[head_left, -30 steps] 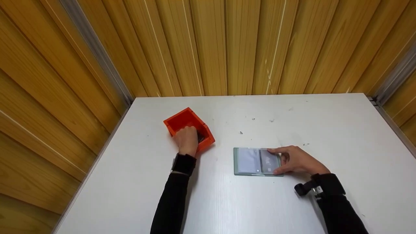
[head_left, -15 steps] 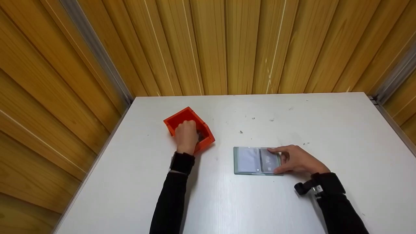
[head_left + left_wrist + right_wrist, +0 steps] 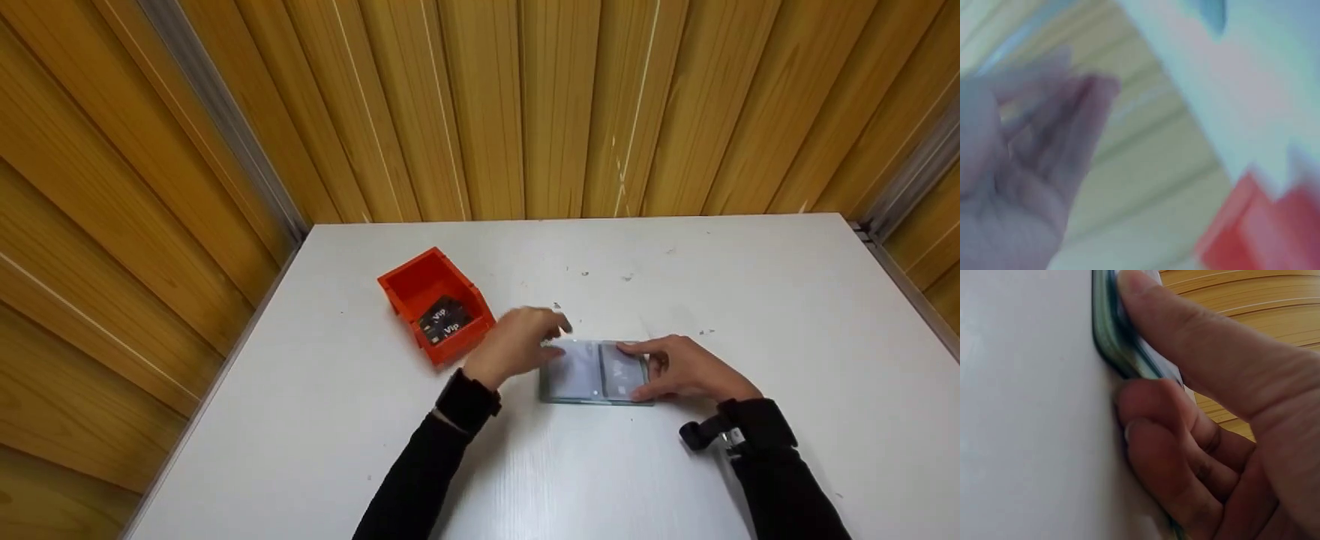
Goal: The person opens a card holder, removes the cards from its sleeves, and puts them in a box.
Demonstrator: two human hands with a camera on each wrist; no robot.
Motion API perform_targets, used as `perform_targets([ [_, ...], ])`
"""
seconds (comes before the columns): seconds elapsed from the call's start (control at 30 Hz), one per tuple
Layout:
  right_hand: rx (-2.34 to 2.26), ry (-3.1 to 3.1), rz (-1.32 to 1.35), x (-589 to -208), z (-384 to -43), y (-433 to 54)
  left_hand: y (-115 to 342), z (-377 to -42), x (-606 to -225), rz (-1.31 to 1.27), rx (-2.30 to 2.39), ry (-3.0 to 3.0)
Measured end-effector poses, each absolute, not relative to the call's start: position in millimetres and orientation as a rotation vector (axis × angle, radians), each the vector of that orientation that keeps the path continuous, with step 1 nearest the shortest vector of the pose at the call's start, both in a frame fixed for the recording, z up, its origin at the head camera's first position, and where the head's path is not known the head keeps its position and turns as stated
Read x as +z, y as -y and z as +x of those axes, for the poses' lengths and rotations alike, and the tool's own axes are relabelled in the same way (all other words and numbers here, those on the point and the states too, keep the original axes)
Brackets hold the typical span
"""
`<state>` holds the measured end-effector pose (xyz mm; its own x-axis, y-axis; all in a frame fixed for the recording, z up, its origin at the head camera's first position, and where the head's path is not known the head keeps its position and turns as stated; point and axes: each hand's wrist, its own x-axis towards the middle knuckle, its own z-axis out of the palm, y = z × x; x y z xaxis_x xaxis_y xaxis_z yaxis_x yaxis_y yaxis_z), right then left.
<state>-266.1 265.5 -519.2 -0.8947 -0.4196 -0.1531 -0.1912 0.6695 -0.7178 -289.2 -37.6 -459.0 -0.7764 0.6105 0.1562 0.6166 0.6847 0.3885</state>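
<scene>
A pale green card holder lies opened on the table, showing clear sleeves; the right sleeve has a dark card in it. My right hand grips the holder's right edge, thumb on the near corner and forefinger at the far one. In the right wrist view, the thumb presses on the holder and the other fingers curl beside it. Above the holder's left end is my left hand, thumb and fingers apart, nothing visible between them. It looks blurred in the left wrist view.
An orange bin stands left of the holder, with several black cards marked "Vip" inside. Wood-patterned panels rise behind the white table.
My left hand has come out of the orange bin and moved right to the card holder, uncovering the cards in the bin. The right hand keeps its hold.
</scene>
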Motion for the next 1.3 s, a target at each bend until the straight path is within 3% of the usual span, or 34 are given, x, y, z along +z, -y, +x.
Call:
perform_targets([
  [0.1, -1.051, -2.582, -0.495, -519.2, -265.9, -265.6, 24.5, -284.0, -475.5, -1.273, -0.51, 2.933],
  [0.2, -1.057, -2.576, -0.496, -518.7, -265.9, -265.3, 18.8, -281.8, -484.1, -1.312, -0.378, 2.945],
  [0.43, -1.194, -2.533, -0.515, -520.8, -264.8, -263.6, 17.4, -281.3, -489.1, -1.312, -0.373, 2.958],
  [0.7, -1.334, -2.422, -0.735, -519.8, -263.5, -256.7, 19.3, -284.2, -485.2, -1.211, -0.513, 3.08],
  [0.93, -1.187, -2.412, -0.724, -514.1, -261.7, -236.9, 18.5, -289.8, -473.2, -1.114, -0.616, 2.732],
  [1.3, -1.131, -2.51, -0.679, -523.0, -263.1, -240.3, 12.5, -281.7, -484.2, -1.449, -0.461, 2.861],
])
